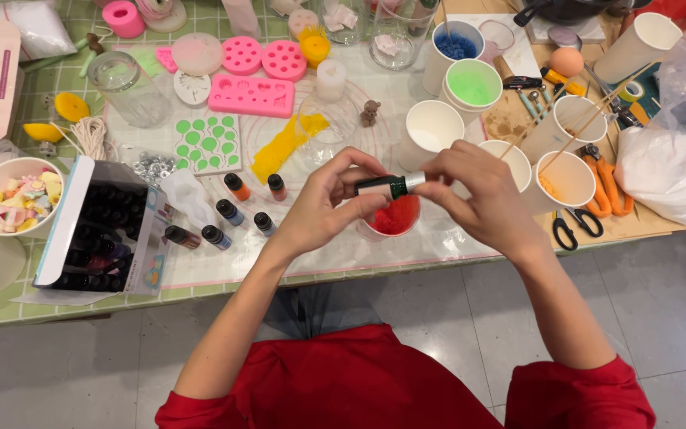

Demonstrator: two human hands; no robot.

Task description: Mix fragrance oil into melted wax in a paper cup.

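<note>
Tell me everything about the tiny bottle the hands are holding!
The small bottle is dark, greenish-black, with a pale cap end. It lies sideways in the air, just above a cup of red stuff. The left hand pinches its dark end; the right hand grips the pale end. Whether the cap is loosened cannot be seen.

Six small dye bottles (pixel 232 210) lie just left of the grip. An open bottle box (pixel 97 230) sits farther left. A pink silicone mould (pixel 252 95) lies well beyond the grip. Paper cups of green (pixel 472 83) and blue (pixel 456 44) material stand beyond, to the right. Black-handled scissors (pixel 575 228) lie to the right, orange pliers (pixel 603 181) just past them.
</note>
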